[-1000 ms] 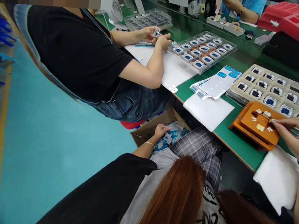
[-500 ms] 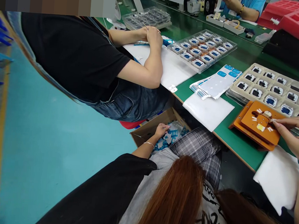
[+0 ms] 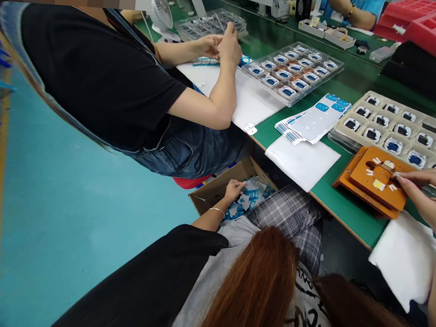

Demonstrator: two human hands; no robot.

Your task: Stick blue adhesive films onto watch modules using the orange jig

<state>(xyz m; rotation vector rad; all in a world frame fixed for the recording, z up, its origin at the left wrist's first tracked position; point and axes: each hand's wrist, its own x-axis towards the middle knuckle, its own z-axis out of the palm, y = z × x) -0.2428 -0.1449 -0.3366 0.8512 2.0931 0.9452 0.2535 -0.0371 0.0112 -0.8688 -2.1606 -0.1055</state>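
Note:
My left hand (image 3: 234, 188) reaches down beside my knee into a cardboard box (image 3: 216, 191) on the floor. Its fingers rest, spread, on blue and white scrap pieces (image 3: 251, 193), and I see nothing held in them. My right hand (image 3: 430, 201) lies at the right edge of an orange jig (image 3: 369, 186) on the green table (image 3: 335, 201). Its thumb and forefinger pinch a small white tab (image 3: 397, 174) next to the part seated in the jig's middle. My long hair and plaid trousers fill the bottom of the view.
A co-worker in a black shirt (image 3: 97, 70) sits to my left, both hands raised over a white mat (image 3: 252, 103). On the table are a clear tray of blue parts (image 3: 293, 71), a stack of label sheets (image 3: 312, 121), a beige tray (image 3: 395, 128), white pads (image 3: 302, 162) and red bins (image 3: 432, 26).
The co-worker's hands dropped to the mat, then lifted again and closed together. My own two hands have stayed almost where they were.

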